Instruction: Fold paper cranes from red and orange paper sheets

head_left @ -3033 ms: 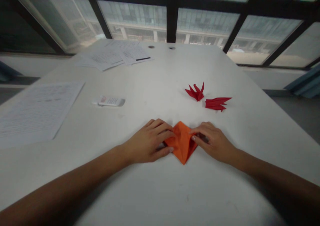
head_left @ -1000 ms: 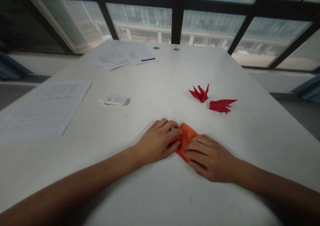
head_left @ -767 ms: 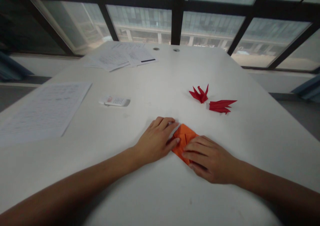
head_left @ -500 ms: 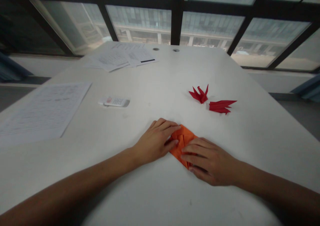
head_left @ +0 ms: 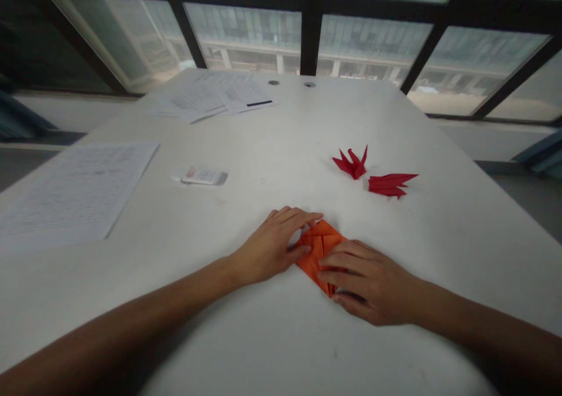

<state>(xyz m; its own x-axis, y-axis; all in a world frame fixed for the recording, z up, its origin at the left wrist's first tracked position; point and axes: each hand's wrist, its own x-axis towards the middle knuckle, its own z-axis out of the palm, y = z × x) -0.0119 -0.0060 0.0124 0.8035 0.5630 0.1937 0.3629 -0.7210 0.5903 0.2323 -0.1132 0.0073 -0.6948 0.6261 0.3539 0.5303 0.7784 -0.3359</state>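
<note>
A folded piece of orange origami paper [head_left: 317,260] lies on the table in front of me, with creases and layered flaps on top. My left hand [head_left: 276,244] is at its upper left side, the thumb on the paper and the index finger bent over to the top corner. From the right, my right hand [head_left: 373,282] holds the paper down, fingers across its right part and thumb at the lower edge. That hand hides the right corner. Beyond it are two red folded paper pieces [head_left: 352,163], [head_left: 390,185], one shaped like a bird.
On the white table [head_left: 272,144], a white device with printed marks [head_left: 203,176] lies to the left. A printed sheet [head_left: 79,191] is at the far left, and several papers [head_left: 215,96] overlap at the back. Dark-framed windows [head_left: 309,27] stand behind the table.
My left fingers have shifted slightly to the right, the index finger reaching further over the paper's top corner, and the hand is more arched. The right hand has stayed in place.
</note>
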